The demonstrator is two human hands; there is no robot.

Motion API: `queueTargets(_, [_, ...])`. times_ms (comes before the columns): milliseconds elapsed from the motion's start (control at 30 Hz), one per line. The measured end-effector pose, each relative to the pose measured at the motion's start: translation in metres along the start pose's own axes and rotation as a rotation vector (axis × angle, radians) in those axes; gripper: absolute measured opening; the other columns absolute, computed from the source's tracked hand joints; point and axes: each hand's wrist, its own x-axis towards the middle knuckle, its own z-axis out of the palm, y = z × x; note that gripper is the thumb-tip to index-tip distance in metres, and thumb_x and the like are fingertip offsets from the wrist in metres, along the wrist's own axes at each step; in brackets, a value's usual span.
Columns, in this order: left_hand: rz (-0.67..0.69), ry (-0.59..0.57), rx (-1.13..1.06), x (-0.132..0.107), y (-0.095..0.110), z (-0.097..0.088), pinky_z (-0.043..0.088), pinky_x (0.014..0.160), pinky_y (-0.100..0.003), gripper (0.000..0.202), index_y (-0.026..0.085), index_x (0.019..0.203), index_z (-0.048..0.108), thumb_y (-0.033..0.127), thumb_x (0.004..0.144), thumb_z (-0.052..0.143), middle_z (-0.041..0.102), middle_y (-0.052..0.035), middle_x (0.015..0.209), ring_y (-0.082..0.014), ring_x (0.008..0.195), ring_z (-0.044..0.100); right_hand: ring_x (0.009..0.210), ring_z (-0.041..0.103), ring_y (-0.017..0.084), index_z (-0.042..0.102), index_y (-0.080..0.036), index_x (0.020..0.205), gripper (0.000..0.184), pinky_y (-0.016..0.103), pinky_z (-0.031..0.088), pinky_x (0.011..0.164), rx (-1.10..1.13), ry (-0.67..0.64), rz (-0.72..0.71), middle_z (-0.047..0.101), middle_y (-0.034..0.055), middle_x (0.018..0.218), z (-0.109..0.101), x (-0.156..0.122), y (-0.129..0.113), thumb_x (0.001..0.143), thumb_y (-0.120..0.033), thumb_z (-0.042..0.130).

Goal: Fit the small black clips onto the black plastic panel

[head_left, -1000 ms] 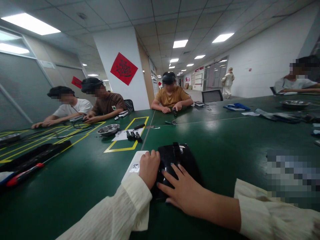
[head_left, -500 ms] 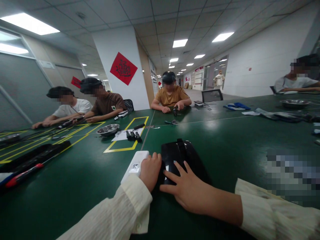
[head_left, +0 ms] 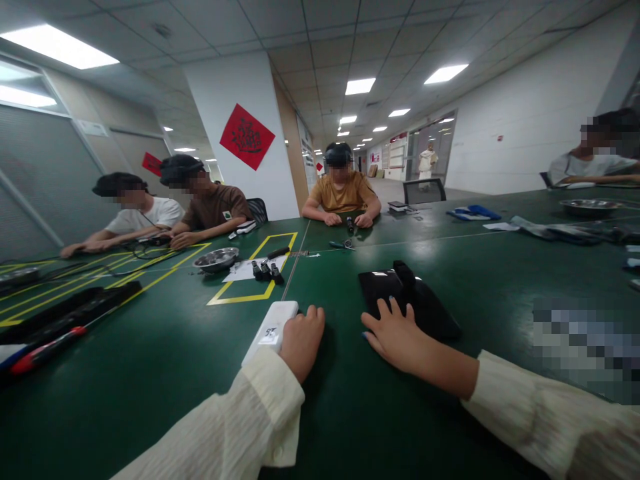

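Note:
My right hand (head_left: pixel 393 335) lies flat with fingers stretched onto the near edge of a flat black device (head_left: pixel 411 299) that has a black knob on top. My left hand (head_left: pixel 302 337) rests on the green table (head_left: pixel 165 373) as a loose fist, knuckles up, with nothing visible in it. It sits right beside a white rectangular block (head_left: pixel 273 321) bearing a small label. Both arms wear cream sleeves.
A steel bowl (head_left: pixel 217 259), paper and small black parts (head_left: pixel 265 270) lie in a yellow-taped rectangle ahead. A black case and a red-handled tool (head_left: pixel 44 349) are at left. Several people sit along the far and left edges; another sits at right with a bowl (head_left: pixel 590 207).
My right hand has slid the black device to the right, away from my left hand and the white block. My left hand stays in place.

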Motion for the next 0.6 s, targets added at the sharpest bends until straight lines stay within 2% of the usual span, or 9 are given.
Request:
queueTargets(100, [-0.001, -0.010, 0.005, 0.000, 0.001, -0.002, 0.050, 0.059, -0.030, 0.026, 0.012, 0.100, 0.054, 0.001, 0.085, 0.036, 0.059, -0.0113, 0.094, -0.0242, 0.082, 0.064, 0.122, 0.033, 0.044, 0.052, -0.025, 0.117, 0.037, 0.069, 0.026, 0.085, -0.034, -0.137, 0.139, 0.044, 0.0179, 0.126, -0.007, 0.009, 0.013, 0.080, -0.022, 0.048])
queueTargets(167, [-0.003, -0.012, 0.006, 0.000, 0.001, -0.002, 0.051, 0.059, -0.031, 0.027, 0.011, 0.099, 0.054, 0.001, 0.085, 0.034, 0.059, -0.0113, 0.094, -0.0242, 0.082, 0.064, 0.127, 0.022, 0.045, 0.046, -0.025, 0.124, 0.045, 0.068, 0.023, 0.087, -0.077, -0.211, 0.243, 0.037, 0.0184, 0.133, -0.010, 0.015, 0.021, 0.079, -0.021, 0.048])
queueTargets(267, [0.002, -0.016, 0.007, -0.001, 0.001, -0.003, 0.051, 0.060, -0.031, 0.027, 0.012, 0.101, 0.053, 0.001, 0.085, 0.034, 0.059, -0.0115, 0.095, -0.0239, 0.082, 0.064, 0.130, 0.008, 0.046, 0.039, -0.029, 0.128, 0.049, 0.066, 0.018, 0.090, -0.117, -0.227, 0.398, 0.024, 0.0179, 0.142, -0.012, 0.025, 0.035, 0.080, -0.025, 0.047])
queueTargets(433, [0.009, -0.012, 0.005, 0.000, 0.000, -0.001, 0.050, 0.060, -0.031, 0.027, 0.012, 0.101, 0.052, 0.001, 0.085, 0.034, 0.058, -0.0109, 0.096, -0.0245, 0.082, 0.064, 0.126, 0.022, 0.047, 0.039, -0.031, 0.127, 0.044, 0.067, 0.020, 0.085, -0.086, -0.269, 0.570, 0.024, 0.0200, 0.141, -0.014, 0.038, 0.063, 0.083, -0.026, 0.040])
queueTargets(600, [0.008, -0.004, 0.005, 0.001, 0.000, 0.001, 0.050, 0.059, -0.031, 0.026, 0.012, 0.101, 0.052, 0.002, 0.086, 0.033, 0.058, -0.0107, 0.095, -0.0240, 0.081, 0.064, 0.126, 0.023, 0.048, 0.041, -0.030, 0.126, 0.042, 0.070, 0.020, 0.082, -0.051, -0.308, 0.712, 0.024, 0.0216, 0.141, -0.021, 0.047, 0.102, 0.084, -0.027, 0.039])
